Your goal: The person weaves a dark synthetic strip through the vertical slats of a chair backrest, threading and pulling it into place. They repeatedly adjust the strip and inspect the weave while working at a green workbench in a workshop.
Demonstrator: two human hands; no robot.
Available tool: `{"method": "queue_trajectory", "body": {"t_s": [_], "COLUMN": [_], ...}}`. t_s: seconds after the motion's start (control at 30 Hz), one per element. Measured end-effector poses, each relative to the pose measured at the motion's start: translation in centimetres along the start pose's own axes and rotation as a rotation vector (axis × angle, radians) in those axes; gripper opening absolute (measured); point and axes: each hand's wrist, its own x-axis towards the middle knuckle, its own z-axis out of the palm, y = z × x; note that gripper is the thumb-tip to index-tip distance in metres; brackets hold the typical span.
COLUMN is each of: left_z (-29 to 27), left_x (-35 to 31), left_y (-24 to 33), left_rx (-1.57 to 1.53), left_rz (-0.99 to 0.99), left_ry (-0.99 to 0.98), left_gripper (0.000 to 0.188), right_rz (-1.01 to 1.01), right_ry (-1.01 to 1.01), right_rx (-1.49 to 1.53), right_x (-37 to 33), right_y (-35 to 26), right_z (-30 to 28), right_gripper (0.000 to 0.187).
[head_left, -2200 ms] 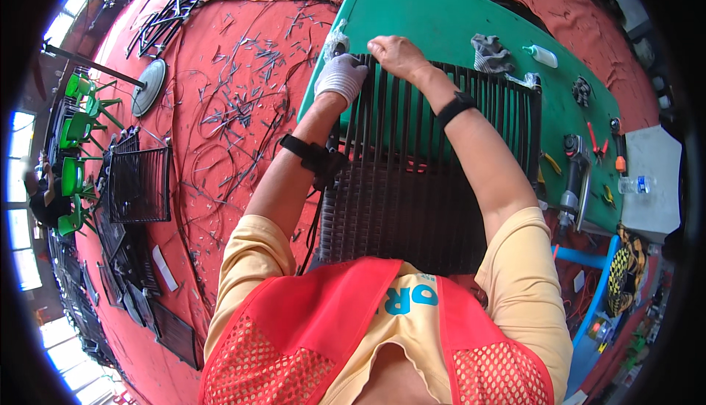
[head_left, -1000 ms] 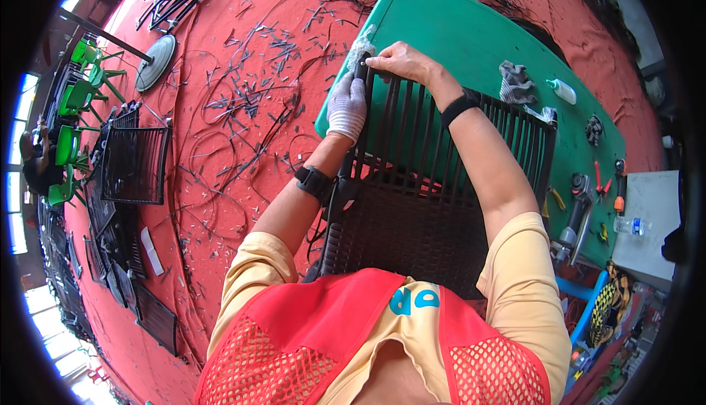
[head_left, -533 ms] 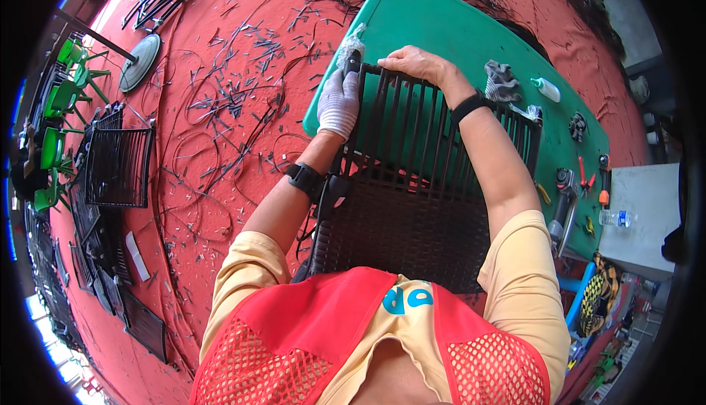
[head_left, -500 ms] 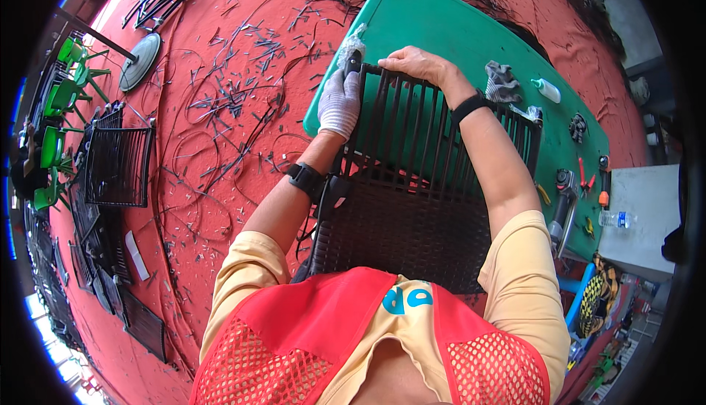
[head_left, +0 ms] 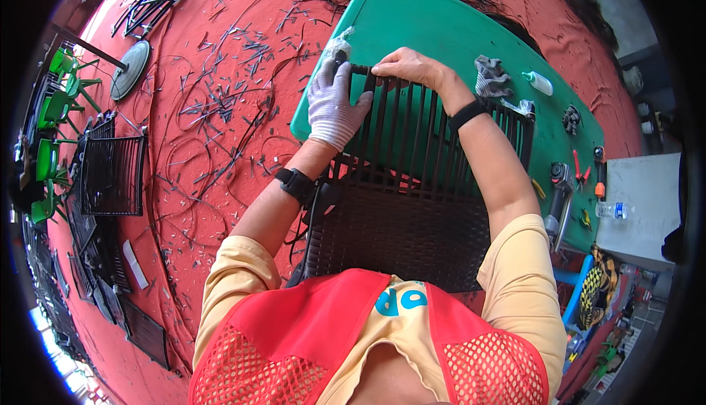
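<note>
A dark wicker chair frame point(head_left: 401, 228) stands against me, its lower part closely woven and its upper part made of upright dark strips with gaps. My left hand point(head_left: 336, 107), in a striped grey-white glove, is closed round the frame's upper left corner, with the thumb apart on the strip side. Bare and bent over the top rail, my right hand point(head_left: 413, 68) has its fingertips pinched at the rail close to the left glove. Fingers behind the rail are hidden. Clear plastic wrap point(head_left: 340, 43) covers the corner beyond the left glove.
Behind the frame is a green table point(head_left: 441, 19) holding a grey glove point(head_left: 491, 77), a white bottle point(head_left: 539, 83), a power tool point(head_left: 559, 192) and red-handled pliers point(head_left: 581, 169). Strip scraps litter the red floor point(head_left: 213, 162). Other dark frames point(head_left: 110, 177) and green chairs point(head_left: 48, 158) stand left.
My left hand has shifted from the frame's side up onto its corner, thumb now toward the strips. My right fingertips have slid slightly left along the top rail.
</note>
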Motion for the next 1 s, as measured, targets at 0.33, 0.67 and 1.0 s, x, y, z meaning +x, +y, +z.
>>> {"method": "queue_trajectory", "body": {"t_s": [0.33,0.67,1.0], "left_z": [1.0,1.5,1.4], "left_x": [2.8,3.9,2.5], "left_y": [0.0,-1.3,-4.6], "left_rx": [0.331,0.358,-1.066], "left_rz": [0.181,0.258,-0.387], "left_ry": [-0.114,-0.093,0.057], "left_gripper": [0.044,0.017,0.036], "right_rz": [-0.032,-0.029,0.012], "right_ry": [0.138,0.109,0.160], "right_rx": [-0.105,0.043,-0.233], "right_x": [0.6,-0.1,0.6], "right_y": [-0.1,-0.7,-0.8], "right_z": [1.6,1.5,2.3], "right_gripper": [0.029,0.031,0.059]}}
